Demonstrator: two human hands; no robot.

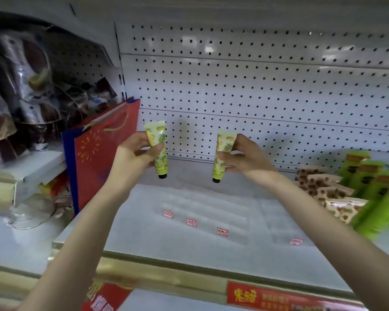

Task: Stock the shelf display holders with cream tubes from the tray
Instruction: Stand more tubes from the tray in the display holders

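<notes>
Cream tubes [158, 149], print partly hand-covered

open shelf middle [144, 239], bag [103, 158] left, bottles [377, 198] right

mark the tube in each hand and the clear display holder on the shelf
left tube [159, 145], head view, on its printed body above the cap
right tube [222, 153], head view, on its printed body
clear holder [211, 212], head view, on a bare slot wall

Left hand [134, 153]: I grip one yellow cream tube [158, 151], cap down.
Right hand [248, 157]: I grip a second tube [222, 157], cap down.
Clear holders [202, 212]: below both tubes.
</notes>
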